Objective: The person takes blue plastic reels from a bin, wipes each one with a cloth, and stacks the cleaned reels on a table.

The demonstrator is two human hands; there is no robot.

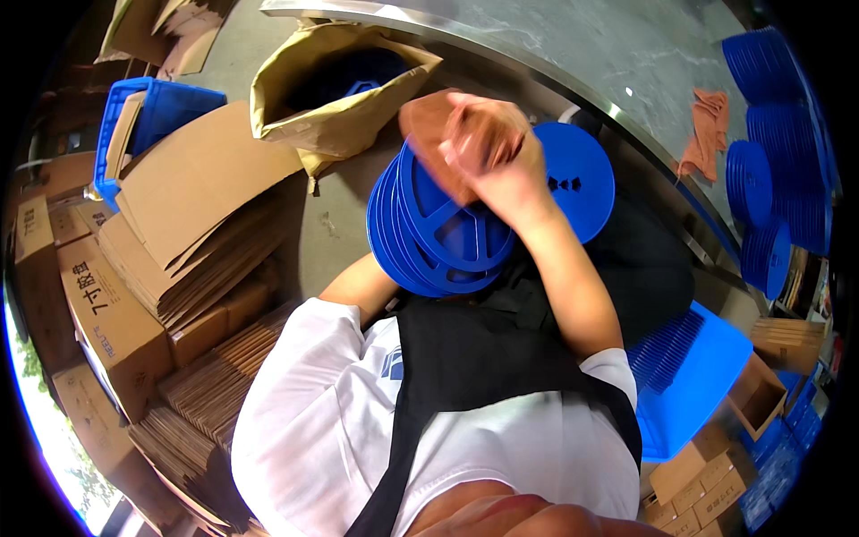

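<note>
In front of my chest stands a tilted stack of several blue plastic reels (447, 237) with spoke-like openings. My right hand (492, 148), smeared by motion, grips an orange-brown cloth (427, 121) over the upper part of the front reel. My left forearm (362, 288) goes in behind the stack on its left side, and the reels hide that hand and its fingers. Just beyond my right wrist is another blue reel (577, 179), a round disc with small dark cut-outs at its centre.
A yellow woven sack (335, 130) with blue reels inside stands open ahead. Flattened cardboard (206, 179), boxes (107, 322) and a blue crate (179, 100) are left. A metal table (573, 45) bears reel stacks (761, 183) and another cloth (707, 130). A blue bin (698, 394) sits right.
</note>
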